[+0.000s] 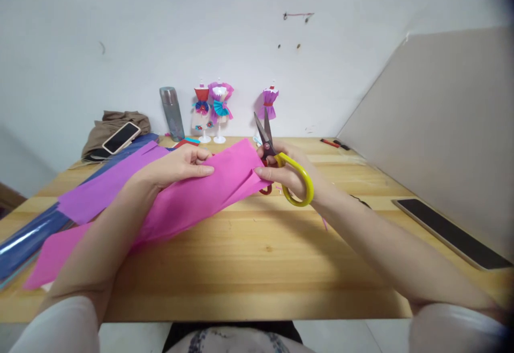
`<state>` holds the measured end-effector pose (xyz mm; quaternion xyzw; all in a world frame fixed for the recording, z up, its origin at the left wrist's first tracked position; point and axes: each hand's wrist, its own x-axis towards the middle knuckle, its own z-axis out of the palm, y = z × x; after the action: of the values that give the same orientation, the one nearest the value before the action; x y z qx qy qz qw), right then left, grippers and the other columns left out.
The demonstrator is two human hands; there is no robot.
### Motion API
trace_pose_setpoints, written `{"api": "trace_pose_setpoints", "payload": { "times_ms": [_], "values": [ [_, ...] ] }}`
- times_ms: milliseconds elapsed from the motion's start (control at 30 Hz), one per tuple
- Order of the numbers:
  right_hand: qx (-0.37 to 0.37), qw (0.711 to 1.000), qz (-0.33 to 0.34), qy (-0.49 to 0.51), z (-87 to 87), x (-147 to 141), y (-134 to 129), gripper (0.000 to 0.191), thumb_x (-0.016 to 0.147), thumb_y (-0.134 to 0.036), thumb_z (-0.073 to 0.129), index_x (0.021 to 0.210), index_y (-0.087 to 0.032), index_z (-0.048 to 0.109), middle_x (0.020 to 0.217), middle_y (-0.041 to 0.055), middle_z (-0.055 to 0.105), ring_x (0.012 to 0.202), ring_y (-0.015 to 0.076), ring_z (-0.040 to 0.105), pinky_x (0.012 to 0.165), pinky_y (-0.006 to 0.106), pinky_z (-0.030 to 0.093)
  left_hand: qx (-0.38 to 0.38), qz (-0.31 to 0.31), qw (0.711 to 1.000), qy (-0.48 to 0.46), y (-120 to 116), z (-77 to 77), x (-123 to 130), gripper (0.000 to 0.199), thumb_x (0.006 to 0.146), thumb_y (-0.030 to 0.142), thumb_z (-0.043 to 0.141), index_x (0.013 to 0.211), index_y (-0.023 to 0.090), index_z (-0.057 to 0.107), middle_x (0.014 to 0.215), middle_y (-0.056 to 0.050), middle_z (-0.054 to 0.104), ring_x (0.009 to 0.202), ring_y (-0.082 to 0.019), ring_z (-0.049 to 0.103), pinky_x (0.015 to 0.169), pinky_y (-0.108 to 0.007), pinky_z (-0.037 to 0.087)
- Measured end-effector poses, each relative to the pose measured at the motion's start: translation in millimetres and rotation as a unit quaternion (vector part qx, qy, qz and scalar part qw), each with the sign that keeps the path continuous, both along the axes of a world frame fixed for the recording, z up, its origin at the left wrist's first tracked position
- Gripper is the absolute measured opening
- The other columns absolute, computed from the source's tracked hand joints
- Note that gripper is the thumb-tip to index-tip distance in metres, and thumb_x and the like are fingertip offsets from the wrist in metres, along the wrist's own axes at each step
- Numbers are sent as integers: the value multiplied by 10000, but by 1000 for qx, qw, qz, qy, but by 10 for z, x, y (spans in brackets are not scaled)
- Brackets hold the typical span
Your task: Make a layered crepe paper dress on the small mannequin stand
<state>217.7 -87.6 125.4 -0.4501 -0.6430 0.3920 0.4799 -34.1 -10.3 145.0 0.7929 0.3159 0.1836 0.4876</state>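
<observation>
We take the pink sheet (193, 203) as our landmark: it slants up off the tabletop (241, 272), its far end raised between our hands and its lower part trailing down to the left. Our left hand (182, 165) is closed in a pinch near the sheet's upper edge, thumb on top and fingers curled behind. Our right hand (291, 179) is closed too, its thumb pressing the sheet's right corner while it carries the scissors (270, 148) just beside that corner, the yellow handle outward, the blades parted and pointing up and away from us. We see no blade biting into the sheet; a flap or fold shows near the held corner, and we cannot tell which. Left of the sheet lie a purple sheet (108, 179) and a blue roll (36, 243); beyond it, by the wall, stand three small dressed forms (220, 107). We judge the step in hand to be steadying and lining up the sheet between both hands, with the scissors merely carried. A cut from here would call for freeing the right thumb from the corner, settling it into the handle, and letting the left pinch hold the edge taut, well away from the blades.
</observation>
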Motion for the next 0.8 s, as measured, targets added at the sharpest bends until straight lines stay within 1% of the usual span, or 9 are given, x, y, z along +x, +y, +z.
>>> {"api": "trace_pose_setpoints", "payload": {
  "times_ms": [67, 167, 300, 400, 433, 500, 600, 700, 800],
  "values": [
    [16, 999, -20, 27, -8, -28, 42, 339, 661, -338, 794, 808, -213, 515, 577, -94, 441, 473, 89, 459, 449, 242, 379, 69, 33, 997, 6, -80, 43, 36, 419, 837, 449, 670, 1138, 157, 677, 1141, -95, 716, 1014, -241, 688, 833, -327, 553],
    [28, 995, -46, 84, -8, -68, 85, 346, 633, -359, 794, 792, -216, 522, 560, -98, 415, 470, 85, 437, 439, 241, 376, 172, 42, 984, 28, -204, 89, 94, 669, 804, 432, 689, 1409, 213, 505, 1467, -121, 549, 1311, -299, 560, 1016, -395, 503],
    [25, 990, -43, 132, -24, -129, 105, 366, 623, -357, 806, 822, -216, 533, 572, -99, 424, 469, 91, 464, 443, 255, 425, 281, 37, 956, 68, -369, 70, 159, 955, 662, 485, 823, 1476, 213, 403, 1598, -183, 378, 1447, -377, 416, 1136, -479, 416],
    [29, 989, -23, 146, -19, -181, 74, 385, 634, -356, 824, 856, -219, 540, 583, -98, 456, 463, 100, 495, 428, 260, 451, 365, 64, 928, 43, -494, -2, 201, 1078, 589, 554, 881, 1457, 146, 388, 1639, -259, 257, 1468, -422, 382, 1145, -534, 409],
    [32, 988, -18, 149, -12, -196, 57, 400, 631, -360, 836, 864, -219, 542, 587, -98, 465, 461, 101, 504, 424, 262, 460, 397, 74, 914, 36, -532, -26, 215, 1025, 589, 543, 891, 1404, 123, 431, 1647, -280, 221, 1480, -433, 361, 1128, -540, 429],
    [36, 988, -10, 150, 9, -216, 20, 431, 627, -379, 860, 871, -219, 544, 591, -99, 471, 447, 101, 512, 417, 266, 478, 459, 86, 883, 41, -594, -57, 239, 743, 649, 453, 886, 1210, 108, 543, 1647, -308, 195, 1496, -439, 331, 1083, -534, 473],
    [40, 989, 4, 144, 32, -224, -25, 443, 642, -417, 865, 886, -221, 551, 598, -95, 474, 444, 111, 533, 421, 280, 506, 492, 90, 864, 53, -621, -40, 253, 200, 848, 280, 716, 873, 154, 562, 1582, -313, 351, 1464, -402, 403, 1082, -522, 469],
    [44, 989, 19, 139, 25, -216, -38, 451, 643, -432, 872, 904, -228, 566, 614, -87, 478, 466, 113, 535, 436, 280, 511, 443, 70, 894, 4, -573, 43, 208, 272, 925, 257, 578, 681, 194, 476, 1391, -201, 610, 1363, -336, 532, 1084, -464, 469],
    [68, 988, 20, 137, -9, -197, -21, 436, 627, -406, 887, 891, -227, 590, 635, -77, 475, 495, 93, 490, 444, 250, 467, 312, 66, 947, -33, -501, 147, 102, 285, 887, 343, 637, 675, 183, 533, 1186, -99, 721, 1265, -308, 602, 1009, -403, 511]
  ]
}}
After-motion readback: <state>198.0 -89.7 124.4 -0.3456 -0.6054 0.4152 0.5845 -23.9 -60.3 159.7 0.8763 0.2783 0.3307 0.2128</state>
